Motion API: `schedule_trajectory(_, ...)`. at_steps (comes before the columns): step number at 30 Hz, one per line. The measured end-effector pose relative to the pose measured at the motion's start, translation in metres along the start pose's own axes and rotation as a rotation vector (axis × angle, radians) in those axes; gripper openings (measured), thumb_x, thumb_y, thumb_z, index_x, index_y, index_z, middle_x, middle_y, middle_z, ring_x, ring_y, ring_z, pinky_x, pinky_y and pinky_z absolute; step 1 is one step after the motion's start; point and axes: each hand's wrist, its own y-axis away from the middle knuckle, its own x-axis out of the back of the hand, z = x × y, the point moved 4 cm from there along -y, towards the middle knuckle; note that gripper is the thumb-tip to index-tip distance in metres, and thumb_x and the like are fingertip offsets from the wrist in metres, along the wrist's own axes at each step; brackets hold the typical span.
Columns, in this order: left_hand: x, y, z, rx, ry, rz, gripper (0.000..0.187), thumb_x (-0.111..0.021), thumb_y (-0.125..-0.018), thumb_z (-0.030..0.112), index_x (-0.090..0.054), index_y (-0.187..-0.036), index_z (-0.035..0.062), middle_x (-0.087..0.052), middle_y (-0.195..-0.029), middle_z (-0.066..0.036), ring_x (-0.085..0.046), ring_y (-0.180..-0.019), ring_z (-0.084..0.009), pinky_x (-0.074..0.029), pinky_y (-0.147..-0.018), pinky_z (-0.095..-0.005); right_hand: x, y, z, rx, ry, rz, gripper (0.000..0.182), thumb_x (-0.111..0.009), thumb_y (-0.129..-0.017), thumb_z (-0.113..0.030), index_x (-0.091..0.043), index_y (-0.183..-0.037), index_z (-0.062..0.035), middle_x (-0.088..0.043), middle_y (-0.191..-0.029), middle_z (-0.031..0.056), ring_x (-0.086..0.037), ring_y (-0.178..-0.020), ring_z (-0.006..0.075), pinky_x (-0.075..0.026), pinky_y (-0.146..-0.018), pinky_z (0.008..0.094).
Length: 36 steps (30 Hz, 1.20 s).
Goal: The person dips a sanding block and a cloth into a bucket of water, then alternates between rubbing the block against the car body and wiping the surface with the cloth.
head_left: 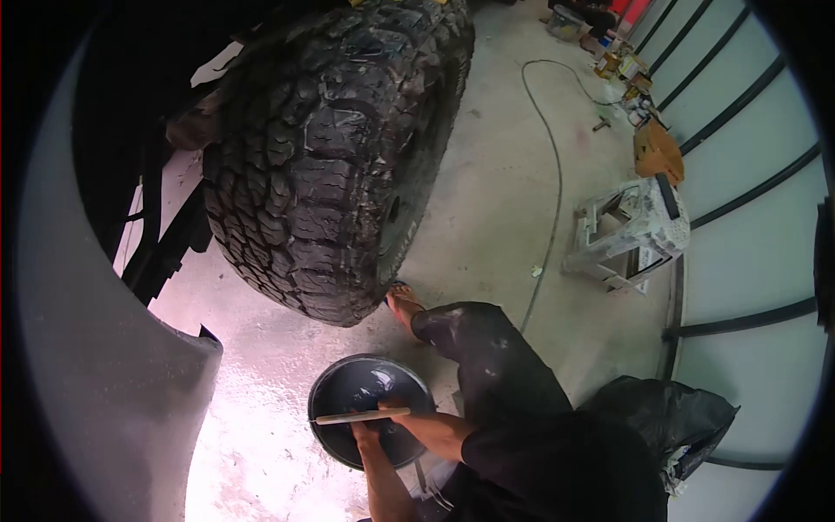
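Note:
A round dark bucket [323,383] with liquid in it stands on the floor in front of me. Both my hands are over its opening, close together. Across them lies a long, thin, pale bar [337,418], its left end near the bucket's rim. My left hand [362,430] is closed at the bar's middle, its fingers largely hidden. Around the bar's right end my right hand [395,407] is closed, with part of it showing beyond the bar. What lies below the hands in the bucket is hard to make out.
A large knobbly tyre [322,191] rises just beyond the bucket. A grey curved body panel [130,383] borders the left side. To the right stand a stained plastic stool [639,217] and a black plastic bag [661,409]. A thin hose [557,157] runs along the floor.

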Motion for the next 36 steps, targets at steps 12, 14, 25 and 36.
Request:
schedule_trajectory(12, 0.022, 0.004, -0.050, 0.073, -0.191, 0.261, 0.062, -0.054, -0.105, 0.059, -0.059, -0.142, 0.0099, -0.070, -0.123, -0.007, -0.067, -0.110, -0.0265, -0.056, -0.100, -0.0439, 0.009, -0.031, 0.041, 0.061, 0.360, 0.080, 0.057, -0.068, -0.089, -0.056, -0.073, -0.116, -0.0051, -0.073, -0.111, 0.0160, -0.068, -0.102, 0.0348, -0.053, -0.089, 0.0474)
schedule_trajectory(14, 0.023, 0.010, -0.058, 0.125, -0.260, 0.264, 0.061, -0.053, -0.106, 0.059, -0.059, -0.142, 0.0096, -0.070, -0.122, -0.006, -0.067, -0.110, -0.0264, -0.056, -0.101, -0.0438, 0.007, -0.025, 0.043, 0.101, 0.473, 0.089, 0.055, -0.067, -0.090, -0.054, -0.074, -0.113, -0.0042, -0.074, -0.109, 0.0168, -0.069, -0.100, 0.0359, -0.053, -0.088, 0.0477)
schedule_trajectory(25, -0.081, 0.076, 0.014, -0.549, 0.173, 0.525, 0.029, -0.081, -0.094, 0.029, -0.064, -0.082, 0.0082, -0.063, -0.079, 0.000, -0.054, -0.072, -0.0111, -0.050, -0.064, -0.0330, -0.059, 0.123, -0.044, 0.549, 0.930, 0.386, 0.074, -0.067, -0.083, -0.078, -0.071, -0.120, -0.0149, -0.073, -0.107, 0.0202, -0.066, -0.113, 0.0453, -0.054, -0.093, 0.0550)
schedule_trajectory(36, -0.082, 0.244, 0.175, -0.990, 0.711, 0.505, 0.040, -0.080, -0.096, 0.037, -0.061, -0.101, 0.0018, -0.069, -0.089, -0.009, -0.064, -0.080, -0.0176, -0.054, -0.075, -0.0337, -0.240, 0.322, -0.065, 1.603, 1.088, -0.023, 0.035, -0.081, -0.083, -0.028, -0.067, -0.112, -0.0129, -0.068, -0.106, 0.0156, -0.071, -0.089, 0.0427, -0.057, -0.078, 0.0512)
